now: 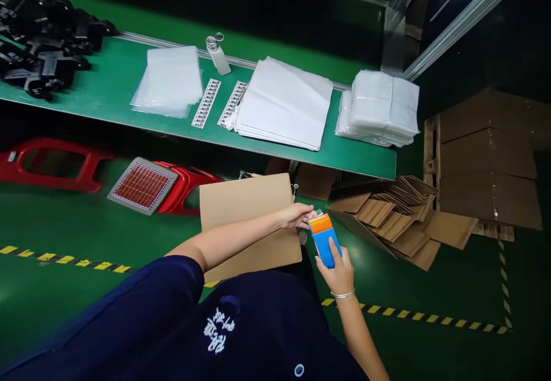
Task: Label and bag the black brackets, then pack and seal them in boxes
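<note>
My right hand (338,269) is wrapped round a small blue and orange box (323,236), held upright above my lap. My left hand (297,216) reaches across and pinches at the box's orange top end, where a small clear or silvery piece shows. A flat brown cardboard sheet (249,220) lies under my left forearm, across my lap. I wear a dark blue top with white lettering and a thin bracelet on the right wrist.
A green bench (107,91) carries clear bags (170,80), white sheets (284,102), stacked white pouches (381,108), label strips (206,102), a small bottle (217,54) and black parts (38,42). Red plastic frames (51,166) and folded cartons (400,214) lie on the floor.
</note>
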`<state>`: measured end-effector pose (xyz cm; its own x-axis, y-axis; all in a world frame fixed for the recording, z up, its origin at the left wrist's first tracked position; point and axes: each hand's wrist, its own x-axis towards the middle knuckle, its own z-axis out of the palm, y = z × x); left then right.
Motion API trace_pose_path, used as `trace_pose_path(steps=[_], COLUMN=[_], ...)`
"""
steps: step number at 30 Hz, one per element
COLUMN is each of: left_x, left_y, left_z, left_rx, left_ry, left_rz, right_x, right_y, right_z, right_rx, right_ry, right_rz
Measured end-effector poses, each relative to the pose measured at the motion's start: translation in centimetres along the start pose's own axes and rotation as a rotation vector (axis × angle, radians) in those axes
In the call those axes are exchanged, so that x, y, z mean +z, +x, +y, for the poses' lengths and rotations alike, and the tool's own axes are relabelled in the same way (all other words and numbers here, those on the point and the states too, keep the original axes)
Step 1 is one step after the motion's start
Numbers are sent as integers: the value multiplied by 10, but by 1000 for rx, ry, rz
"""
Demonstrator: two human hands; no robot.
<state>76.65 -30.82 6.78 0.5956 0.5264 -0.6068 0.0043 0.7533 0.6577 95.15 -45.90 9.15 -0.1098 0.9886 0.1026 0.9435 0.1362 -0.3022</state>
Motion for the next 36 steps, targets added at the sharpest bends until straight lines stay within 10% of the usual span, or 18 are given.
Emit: trace_pose_path(steps=[5, 10, 15, 26, 32, 36], left_x=[-29, -119, -165, -138, -113, -53], left_y=[12, 46, 75, 70, 43, -2], left_z=[8, 58, 77, 54, 30, -39], left_rx=[38, 116, 35, -38, 88, 316], left_ry=[151, 381, 633, 1132, 1315, 1312], left_rz=[198, 530, 552, 599, 515, -57], right_x=[-13, -23, -6, -1, -48, -56], right_y=[6, -2, 14, 23, -124, -209], right_z=[-36, -51, -54, -63, -33, -22], right_rx=[208, 304, 381, 396, 409, 528], right_ry=[-71, -10, 57, -3, -94, -113], right_rz=[-284, -327, -416, -470, -519, -638])
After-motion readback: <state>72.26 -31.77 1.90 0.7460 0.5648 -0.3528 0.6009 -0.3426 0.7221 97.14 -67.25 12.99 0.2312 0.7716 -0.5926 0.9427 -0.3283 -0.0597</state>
